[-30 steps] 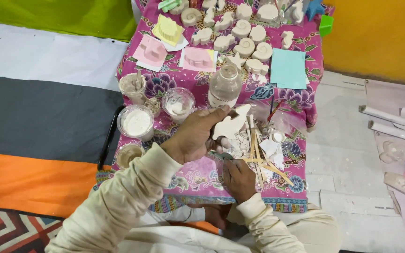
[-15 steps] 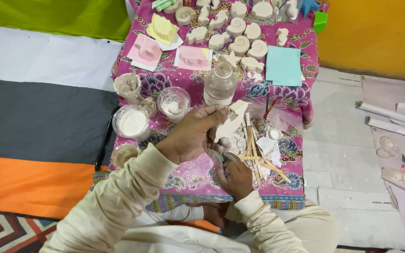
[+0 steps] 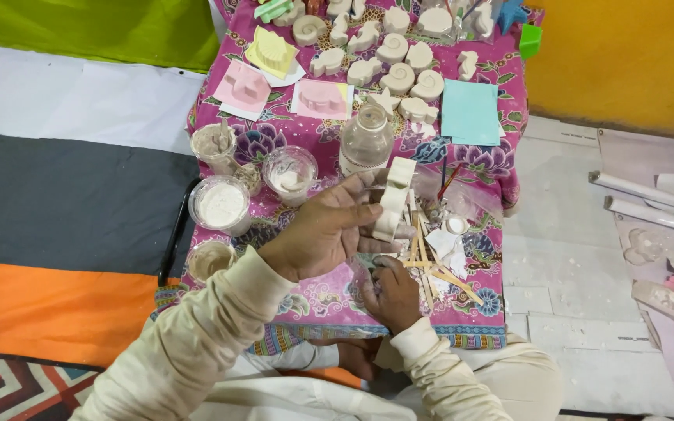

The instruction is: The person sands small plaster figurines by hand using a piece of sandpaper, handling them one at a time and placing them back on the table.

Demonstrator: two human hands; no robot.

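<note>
**Head view: plaster cast held up for trimming**

Head camera shows the left hand point(image 3: 325, 234) gripping a pale plaster cast point(image 3: 393, 199) upright above the pink-clothed bench point(image 3: 329, 300). The right hand point(image 3: 391, 292), curled low beside wooden sticks point(image 3: 427, 261), holds something I cannot make out. Probably cleaning edges; working on needs a steady grip.

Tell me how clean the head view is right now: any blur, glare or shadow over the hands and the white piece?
Head view: lighting is even and soft, no hard shadows; the left hand holding the white cast piece reads fairly sharp, the right hand below it is darker and slightly soft; mild glare on the clear bottle; the frame's edges bend a little.
</note>
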